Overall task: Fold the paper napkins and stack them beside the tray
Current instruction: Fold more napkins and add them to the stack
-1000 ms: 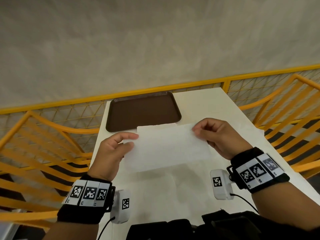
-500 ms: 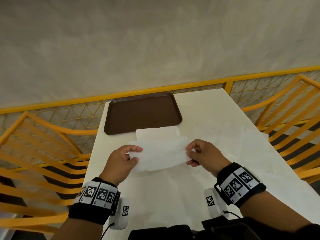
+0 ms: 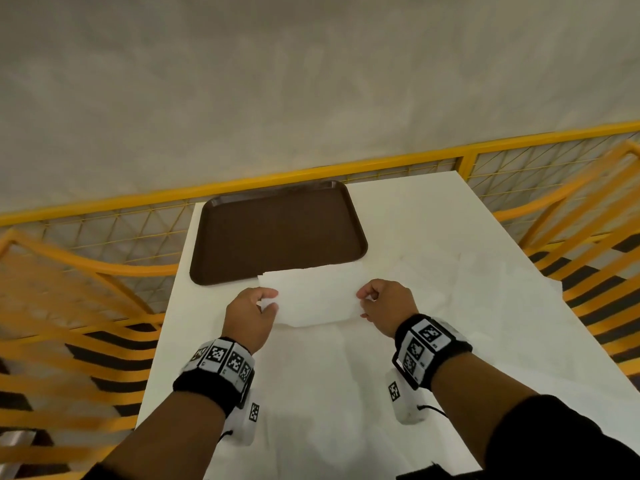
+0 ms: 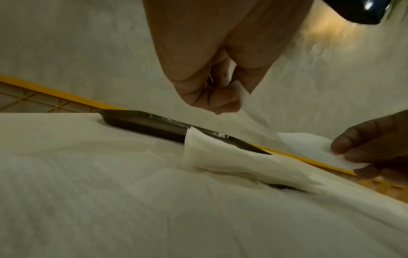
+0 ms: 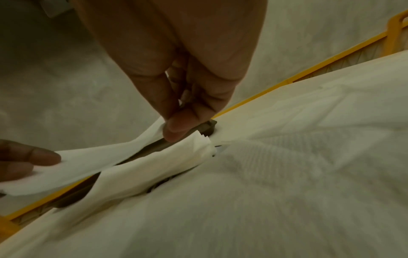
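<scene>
- Left hand: thumb and fingers closed in a pinch on left end of held napkin.
- Held napkin: one sheet, stretched between both hands, long axis running left to right, raised just above stack.
- Stack: folded napkins on white table, touching near edge of brown tray; layer count cannot be told.
- Tray: one.
- Right hand: fingertips pinched on napkin's right end.

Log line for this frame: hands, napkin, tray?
left hand: pinches napkin left end | right hand: pinches right end | napkin: held over stack | tray: beyond, empty
</scene>
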### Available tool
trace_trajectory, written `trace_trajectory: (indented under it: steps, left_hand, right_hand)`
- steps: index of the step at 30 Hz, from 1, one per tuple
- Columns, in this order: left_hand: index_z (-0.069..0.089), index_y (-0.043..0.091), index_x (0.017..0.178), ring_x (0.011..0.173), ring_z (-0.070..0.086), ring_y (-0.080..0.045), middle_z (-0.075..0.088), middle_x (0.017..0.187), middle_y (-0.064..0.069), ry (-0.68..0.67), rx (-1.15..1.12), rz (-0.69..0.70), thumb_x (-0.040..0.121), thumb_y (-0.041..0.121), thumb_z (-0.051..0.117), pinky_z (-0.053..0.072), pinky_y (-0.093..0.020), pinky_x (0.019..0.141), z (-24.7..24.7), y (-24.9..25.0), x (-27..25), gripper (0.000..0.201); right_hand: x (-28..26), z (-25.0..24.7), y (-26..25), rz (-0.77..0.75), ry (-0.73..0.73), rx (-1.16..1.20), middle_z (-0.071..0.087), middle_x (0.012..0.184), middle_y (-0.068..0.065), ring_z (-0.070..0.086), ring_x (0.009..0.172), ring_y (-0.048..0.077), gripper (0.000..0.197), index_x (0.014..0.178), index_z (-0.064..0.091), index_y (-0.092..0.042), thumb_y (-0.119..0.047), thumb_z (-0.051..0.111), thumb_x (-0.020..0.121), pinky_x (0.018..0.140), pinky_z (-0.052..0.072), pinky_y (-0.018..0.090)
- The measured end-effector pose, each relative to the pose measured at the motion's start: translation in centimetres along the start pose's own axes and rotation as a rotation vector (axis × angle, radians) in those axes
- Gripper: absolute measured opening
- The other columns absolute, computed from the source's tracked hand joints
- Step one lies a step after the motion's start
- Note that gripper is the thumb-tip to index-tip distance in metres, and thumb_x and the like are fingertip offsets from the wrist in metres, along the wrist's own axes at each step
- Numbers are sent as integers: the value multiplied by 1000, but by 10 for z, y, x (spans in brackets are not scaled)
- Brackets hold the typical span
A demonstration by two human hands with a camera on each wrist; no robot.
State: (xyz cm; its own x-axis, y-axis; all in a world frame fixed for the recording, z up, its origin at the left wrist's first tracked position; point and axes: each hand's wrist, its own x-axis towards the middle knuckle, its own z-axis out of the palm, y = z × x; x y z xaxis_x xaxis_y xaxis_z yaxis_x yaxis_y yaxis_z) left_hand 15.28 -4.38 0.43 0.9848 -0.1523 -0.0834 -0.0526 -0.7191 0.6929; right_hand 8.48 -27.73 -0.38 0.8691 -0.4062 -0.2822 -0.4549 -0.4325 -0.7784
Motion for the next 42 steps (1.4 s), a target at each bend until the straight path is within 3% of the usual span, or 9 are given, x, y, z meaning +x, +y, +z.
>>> trace_trajectory:
  steps: [2,5,8,13,21,25,30,36,42]
  left_hand:
    - [64,19,115,90,52,-13,54,109,7,-31,-3,-6,90,14,62,39,-20,84,5,-5,12,26]
    - [64,23,114,100,52,-12,58,112,7,-52,-158,-42,88,13,63,42,-24,91,11,-14,26,28]
    - [66,34,98,84,56,-12,64,97,6,9,-376,-113,86,12,67,47,-30,87,17,-20,36,25]
    - [68,32,95,80,54,-16,65,103,3,18,-526,-186,85,9,68,50,-35,86,26,-23,43,25]
    - [67,25,107,67,44,-13,48,76,4,8,-268,-105,87,18,66,44,-28,76,25,-27,47,21]
    - [66,25,110,70,46,-15,47,77,1,9,-286,-101,87,16,66,45,-28,75,23,-28,48,24]
    - [64,23,118,74,60,-19,55,93,11,-27,-252,-135,89,16,64,53,-33,86,30,-29,49,30]
    - [64,17,119,66,45,-11,43,71,6,-21,-80,-79,90,17,61,38,-25,77,36,-34,55,30]
    - [59,26,115,69,50,-13,50,67,3,-48,79,-85,93,22,54,37,-24,75,35,-32,57,23]
  right_hand:
    - [13,5,1,20,5,-5,61,89,-3,67,65,11,19,88,68,-18,-3,55,89,58,50,10]
    - [27,10,4,57,0,-18,62,86,-3,69,75,16,19,88,68,-20,-5,57,87,76,58,26]
    - [35,14,6,64,-6,-29,61,80,-9,69,84,19,20,83,69,-26,-8,59,85,82,58,34]
    - [41,18,11,79,10,14,64,80,-9,68,87,20,26,74,66,-33,-9,63,84,85,57,37]
    - [44,20,19,65,52,60,66,82,-8,69,85,20,30,72,66,-34,-7,64,84,82,58,36]
    - [44,21,18,59,51,80,65,83,-5,70,83,20,32,72,65,-33,-4,61,85,79,60,34]
    - [46,24,18,60,32,31,67,84,-5,70,84,20,29,74,65,-34,-7,60,84,84,58,36]
    - [51,26,22,106,18,18,64,83,-5,69,87,20,21,84,69,-24,-5,59,85,84,58,35]
    - [52,30,20,63,7,-116,64,92,-5,68,90,18,13,91,66,-22,-13,58,88,88,55,31]
